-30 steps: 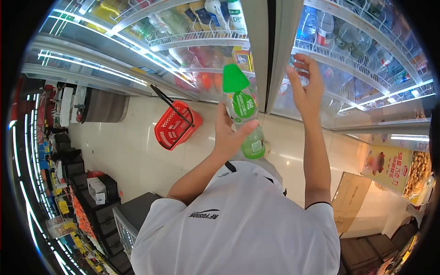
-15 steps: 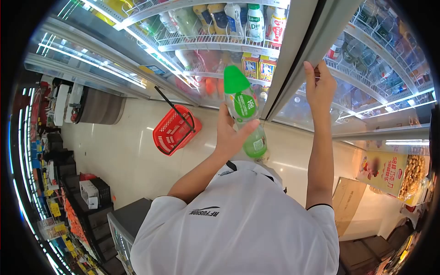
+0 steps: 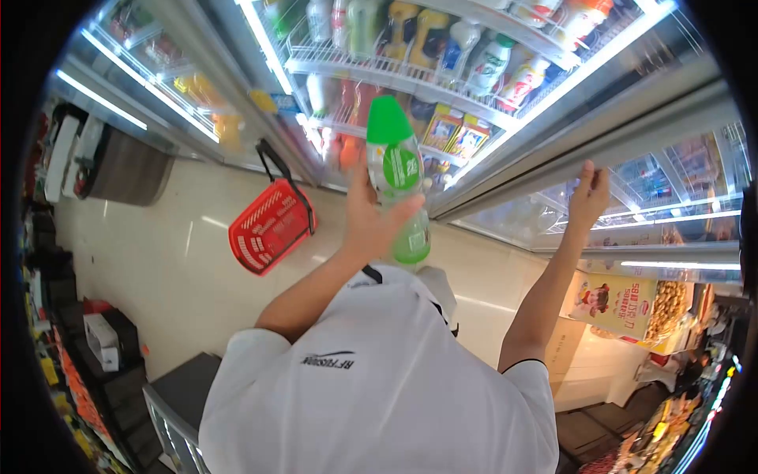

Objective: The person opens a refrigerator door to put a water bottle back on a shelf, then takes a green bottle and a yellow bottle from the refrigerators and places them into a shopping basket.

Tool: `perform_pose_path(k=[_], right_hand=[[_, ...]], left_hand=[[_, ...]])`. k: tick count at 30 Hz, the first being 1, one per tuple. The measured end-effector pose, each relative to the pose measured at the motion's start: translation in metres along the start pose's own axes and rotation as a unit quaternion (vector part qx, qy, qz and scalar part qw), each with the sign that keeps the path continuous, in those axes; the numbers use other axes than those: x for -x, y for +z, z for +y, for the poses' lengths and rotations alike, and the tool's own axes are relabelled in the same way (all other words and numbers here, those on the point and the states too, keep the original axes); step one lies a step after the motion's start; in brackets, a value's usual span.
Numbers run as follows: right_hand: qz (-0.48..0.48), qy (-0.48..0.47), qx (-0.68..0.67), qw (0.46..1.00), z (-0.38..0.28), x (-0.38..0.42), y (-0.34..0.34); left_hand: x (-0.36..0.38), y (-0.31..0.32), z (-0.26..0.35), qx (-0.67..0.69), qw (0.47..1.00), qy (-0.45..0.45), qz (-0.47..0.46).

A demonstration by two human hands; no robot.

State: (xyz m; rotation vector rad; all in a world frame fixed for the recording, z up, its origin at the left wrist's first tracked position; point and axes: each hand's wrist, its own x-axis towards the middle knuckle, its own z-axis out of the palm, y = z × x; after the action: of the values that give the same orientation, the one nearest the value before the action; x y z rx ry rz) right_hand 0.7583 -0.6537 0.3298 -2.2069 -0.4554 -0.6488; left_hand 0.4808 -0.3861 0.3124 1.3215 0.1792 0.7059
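In my left hand (image 3: 369,217) is a plastic bottle (image 3: 401,167) with a tall green cap, a green label and a green lower part. It stands nearly upright in front of my chest, and my fingers and thumb wrap around its body. My right hand (image 3: 591,196) is out to the right with its fingers hooked on the edge of a glass cooler door (image 3: 545,170). The door stands swung out from the lit cooler shelves (image 3: 379,67), which hold rows of bottles and several yellow boxes (image 3: 454,136).
A red shopping basket (image 3: 274,225) with a black handle is on the pale tiled floor (image 3: 185,237) to the left. Further left are dark crates (image 3: 114,340). A yellow printed carton (image 3: 612,304) stands at the right, beside a display of round brown items.
My right hand has moved right and down along with the door, which has swung wider. My view has shifted, and the left hand still holds the bottle.
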Motion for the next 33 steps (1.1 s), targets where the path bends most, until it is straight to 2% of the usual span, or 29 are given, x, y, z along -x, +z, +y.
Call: perform_pose_path(k=[6, 8, 11, 13, 15, 18, 20, 23, 30, 33], right_hand=[[0.03, 0.021, -0.012, 0.999, 0.007, -0.004, 0.011], [0.078, 0.036, -0.057, 0.995, 0.0, -0.004, 0.018], [0.117, -0.012, -0.061, 0.991, -0.025, -0.002, 0.027], [0.126, -0.015, -0.024, 0.992, -0.016, -0.008, 0.029], [0.123, -0.01, -0.022, 0.992, -0.008, -0.008, 0.031], [0.115, 0.022, -0.036, 0.993, -0.011, -0.003, 0.027], [0.109, 0.04, -0.051, 0.992, -0.009, -0.006, 0.028], [0.119, 0.047, -0.058, 0.99, -0.021, -0.003, 0.032], [0.083, 0.051, -0.004, 0.995, -0.014, -0.006, 0.027], [0.099, 0.064, 0.001, 0.993, -0.026, -0.004, 0.028]], left_hand=[[0.008, -0.063, 0.015, 0.034, 0.997, -0.028, 0.066], [0.011, -0.082, 0.019, 0.035, 0.996, -0.027, 0.078], [0.009, -0.106, 0.029, 0.037, 0.995, -0.047, 0.075], [0.002, -0.116, 0.025, 0.037, 0.994, -0.023, 0.097], [0.001, -0.123, 0.022, 0.037, 0.993, -0.012, 0.11], [-0.002, -0.133, 0.017, 0.014, 0.996, -0.029, 0.081], [-0.005, -0.14, 0.008, -0.053, 0.997, -0.027, 0.058], [-0.01, -0.131, 0.008, 0.02, 0.996, -0.001, 0.09], [-0.014, -0.143, -0.005, -0.047, 0.996, -0.023, 0.071], [-0.012, -0.141, -0.005, -0.031, 0.997, -0.009, 0.074]])
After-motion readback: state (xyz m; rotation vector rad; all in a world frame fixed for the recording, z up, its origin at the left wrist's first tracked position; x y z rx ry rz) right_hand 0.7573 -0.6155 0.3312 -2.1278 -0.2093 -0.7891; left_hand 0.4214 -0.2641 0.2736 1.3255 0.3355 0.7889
